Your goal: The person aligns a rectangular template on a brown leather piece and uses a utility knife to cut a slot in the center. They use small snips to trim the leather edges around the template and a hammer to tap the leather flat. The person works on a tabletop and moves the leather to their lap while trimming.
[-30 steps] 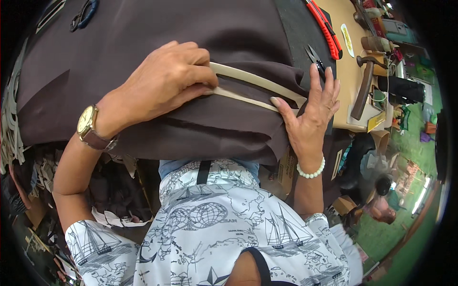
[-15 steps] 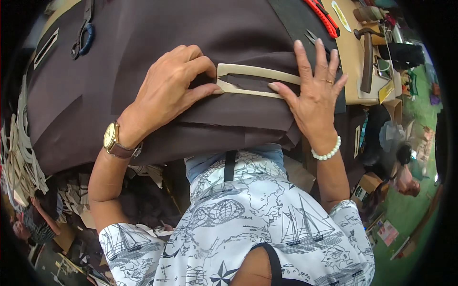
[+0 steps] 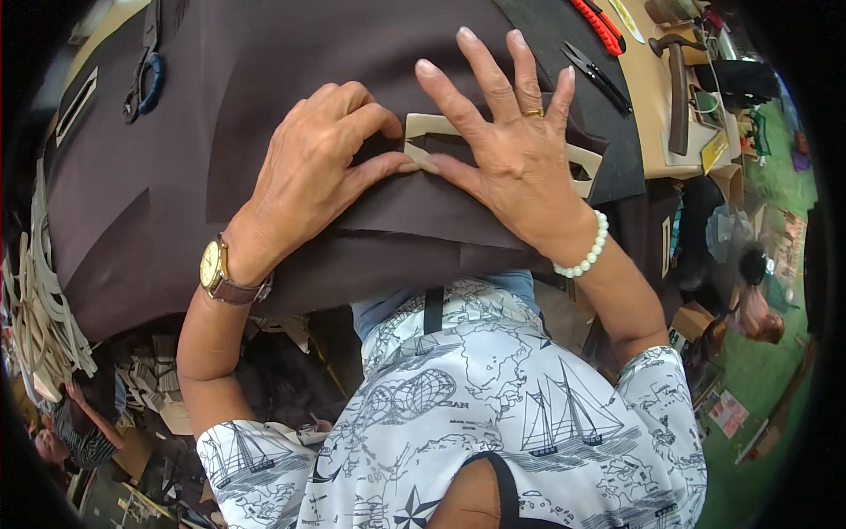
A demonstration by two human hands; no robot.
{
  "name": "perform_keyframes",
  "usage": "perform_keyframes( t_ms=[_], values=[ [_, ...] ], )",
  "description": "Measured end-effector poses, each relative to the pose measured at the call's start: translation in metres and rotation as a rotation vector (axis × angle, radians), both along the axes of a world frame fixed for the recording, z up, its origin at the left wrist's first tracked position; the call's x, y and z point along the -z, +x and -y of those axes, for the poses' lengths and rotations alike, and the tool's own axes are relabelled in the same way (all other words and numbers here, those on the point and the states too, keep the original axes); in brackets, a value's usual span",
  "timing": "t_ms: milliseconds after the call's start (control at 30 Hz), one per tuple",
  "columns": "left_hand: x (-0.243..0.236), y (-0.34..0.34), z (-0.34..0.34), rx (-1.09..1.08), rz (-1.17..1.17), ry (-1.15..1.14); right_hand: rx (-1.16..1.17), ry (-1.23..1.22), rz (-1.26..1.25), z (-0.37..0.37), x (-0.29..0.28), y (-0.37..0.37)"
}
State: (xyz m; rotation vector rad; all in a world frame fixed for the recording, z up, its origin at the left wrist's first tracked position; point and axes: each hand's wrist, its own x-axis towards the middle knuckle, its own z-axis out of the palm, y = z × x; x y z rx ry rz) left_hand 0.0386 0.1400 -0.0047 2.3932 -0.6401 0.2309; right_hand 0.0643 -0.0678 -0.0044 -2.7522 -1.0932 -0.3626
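Dark brown sheet material (image 3: 291, 53) lies across the work surface in front of me. On it is a long cream frame (image 3: 432, 124) with a slit opening, its brown edge pieces folded at the inner side. My left hand (image 3: 322, 154) grips the frame's left end, index finger curled above and thumb at the lower corner. My right hand (image 3: 511, 154) has its fingers spread over the frame, hiding its middle. Its thumb presses the lower left edge, close to the left thumb. The frame's right end shows past the right hand.
Large scissors (image 3: 150, 79) and another slotted frame (image 3: 77, 106) lie at the left. Far right are a red utility knife (image 3: 602, 28), dark snips (image 3: 599, 79) and a hammer (image 3: 677, 97). Cream strips (image 3: 40, 300) hang at the left edge; another person (image 3: 88, 436) is below them.
My right hand has slid left along the frame from its right end to near my left thumb, uncovering the snips. My left hand keeps its hold on the frame's left end.
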Motion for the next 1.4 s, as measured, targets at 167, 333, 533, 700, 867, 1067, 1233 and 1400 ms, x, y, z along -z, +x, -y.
perform_keyframes(
  t_ms=[167, 333, 533, 700, 867, 1067, 1233, 1400],
  values=[
    [-0.01, -0.016, 0.003, -0.038, 0.043, 0.116, -0.209, -0.12, -0.305, 0.029, -0.026, 0.029],
    [-0.023, -0.059, 0.055, -0.313, 0.274, 0.146, -0.451, 0.176, -0.207, -0.021, -0.064, 0.1],
    [0.021, -0.107, 0.099, -0.22, 0.541, 0.112, -0.867, 0.153, -0.184, -0.111, -0.025, 0.141],
    [0.028, -0.128, 0.071, -0.562, 0.407, 0.053, -0.921, 0.431, -0.217, -0.103, 0.015, 0.135],
    [0.017, -0.123, 0.06, -0.701, 0.308, -0.324, -0.539, 0.669, -0.227, -0.113, -0.017, 0.145],
    [-0.002, -0.089, 0.042, -0.647, -0.139, -1.006, 0.125, 0.752, -0.092, -0.115, -0.046, 0.25],
    [-0.003, -0.099, 0.033, -0.469, -0.375, -1.082, 0.41, 0.677, -0.237, -0.082, -0.036, 0.29],
    [-0.031, -0.064, 0.053, -0.719, -0.203, -1.417, 0.395, 0.927, -0.524, -0.042, -0.008, 0.323]
  ],
)
